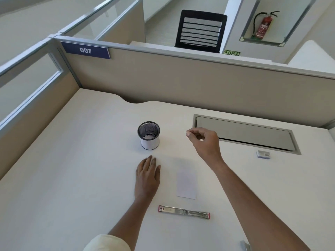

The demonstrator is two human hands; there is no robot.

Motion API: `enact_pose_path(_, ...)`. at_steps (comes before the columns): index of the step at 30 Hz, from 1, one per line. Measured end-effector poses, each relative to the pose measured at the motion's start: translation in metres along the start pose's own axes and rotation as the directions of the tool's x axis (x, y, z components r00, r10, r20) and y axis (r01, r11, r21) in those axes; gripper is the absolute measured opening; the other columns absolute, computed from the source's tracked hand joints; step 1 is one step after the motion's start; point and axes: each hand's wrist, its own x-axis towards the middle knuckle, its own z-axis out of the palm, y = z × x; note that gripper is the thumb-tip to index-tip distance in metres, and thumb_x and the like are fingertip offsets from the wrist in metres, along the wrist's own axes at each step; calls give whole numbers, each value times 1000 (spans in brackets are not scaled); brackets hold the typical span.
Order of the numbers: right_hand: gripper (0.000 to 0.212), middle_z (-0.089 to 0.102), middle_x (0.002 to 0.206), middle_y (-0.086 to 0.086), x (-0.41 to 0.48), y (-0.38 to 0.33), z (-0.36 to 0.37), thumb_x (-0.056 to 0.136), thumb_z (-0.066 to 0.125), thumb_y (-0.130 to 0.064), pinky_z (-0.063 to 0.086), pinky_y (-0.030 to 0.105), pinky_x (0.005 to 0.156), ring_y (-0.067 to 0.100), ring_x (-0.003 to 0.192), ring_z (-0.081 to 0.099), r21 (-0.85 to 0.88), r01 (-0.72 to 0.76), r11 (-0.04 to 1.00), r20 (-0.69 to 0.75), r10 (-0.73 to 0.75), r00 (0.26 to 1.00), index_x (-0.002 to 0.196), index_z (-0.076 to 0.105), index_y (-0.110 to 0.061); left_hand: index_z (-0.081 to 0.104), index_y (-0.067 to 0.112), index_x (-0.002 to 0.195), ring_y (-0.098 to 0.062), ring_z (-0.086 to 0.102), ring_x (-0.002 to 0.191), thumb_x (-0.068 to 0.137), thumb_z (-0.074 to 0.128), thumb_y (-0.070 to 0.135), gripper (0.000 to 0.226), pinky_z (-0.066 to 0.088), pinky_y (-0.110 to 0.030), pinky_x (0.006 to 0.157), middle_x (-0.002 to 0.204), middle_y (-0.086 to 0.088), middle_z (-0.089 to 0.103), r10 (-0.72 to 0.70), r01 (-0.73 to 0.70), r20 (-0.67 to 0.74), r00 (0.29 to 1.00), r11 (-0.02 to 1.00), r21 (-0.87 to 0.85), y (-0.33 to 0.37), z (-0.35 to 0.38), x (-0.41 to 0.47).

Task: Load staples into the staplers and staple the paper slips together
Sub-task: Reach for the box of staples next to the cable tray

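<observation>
A pink stapler [184,212] lies folded fully open and flat near the desk's front edge, its metal channel facing up. A white paper slip [187,183] rests just beyond it. My left hand [147,175] lies flat, palm down, on the desk left of the slip, holding nothing. My right hand [204,142] hovers above the desk to the right of a mesh pen cup [149,135]; its fingers are curled with thumb and forefinger pinched, and whether anything is between them cannot be made out. A small staple box [263,154] sits at the right.
The mesh cup has paper at its bottom. A grey cable hatch [244,134] is set into the desk at the back right. Beige partitions [163,80] close the back and left. Part of a metal object [245,245] shows at the bottom edge.
</observation>
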Motion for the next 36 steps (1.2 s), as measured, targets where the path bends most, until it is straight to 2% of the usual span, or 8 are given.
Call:
enact_pose_path(6,8,77,78,0,-29,28,-65,91,75,-16,59,33,77,11,69,67,94,-106,990,-63,112,992,86,80,-13,72,-4,119,-46,58,121,94,71,7,27,50,-53,104,129,-22,69,-26,26,13,1000,999,-46,15,-3,7)
enact_pose_path(13,12,77,76,-1,-59,68,-141,93,72,-12,53,15,63,4,64,67,211,-210,955,-159,245,956,84,79,-18,73,4,116,-36,61,115,99,65,11,20,49,-40,98,119,-12,73,54,-50,12,998,976,-213,102,11,29)
enact_pose_path(18,10,77,77,3,-66,97,-176,93,72,-12,56,26,67,9,56,62,264,-297,918,-218,357,908,86,78,-12,75,7,113,-29,68,103,101,62,16,20,58,-45,88,114,-8,75,126,-93,72,989,930,-355,173,28,44)
enact_pose_path(23,13,75,74,3,-67,125,-215,92,72,-13,57,34,68,12,52,58,324,-340,883,-314,439,842,81,77,-8,77,13,98,-9,62,75,100,62,18,16,43,-5,73,101,0,78,170,-79,179,969,900,-429,242,45,52)
enact_pose_path(25,13,75,75,4,-65,136,-230,92,72,-13,56,35,68,13,52,57,347,-352,869,-344,467,814,80,77,-8,78,13,96,-9,62,74,100,63,22,18,38,1,72,97,2,78,185,-73,215,959,893,-444,267,52,55)
enact_pose_path(28,12,75,76,3,-59,149,-247,91,72,-15,54,31,64,12,55,58,358,-370,857,-369,494,787,80,77,-12,78,12,97,-12,64,75,100,63,23,19,40,-3,71,93,3,78,203,-74,237,950,884,-461,293,62,58)
enact_pose_path(31,11,76,78,0,-52,163,-263,90,72,-19,51,28,58,11,60,60,341,-398,852,-394,514,762,80,77,-19,77,11,98,-15,64,74,100,61,22,19,47,-24,77,86,2,76,191,-47,281,941,893,-448,311,78,62)
enact_pose_path(36,14,76,82,8,-39,189,-280,88,69,-13,54,30,61,18,68,64,298,-459,837,-431,547,718,79,77,-21,75,12,110,-18,62,87,96,54,11,25,51,-29,91,92,2,72,76,108,411,909,907,-407,331,107,65)
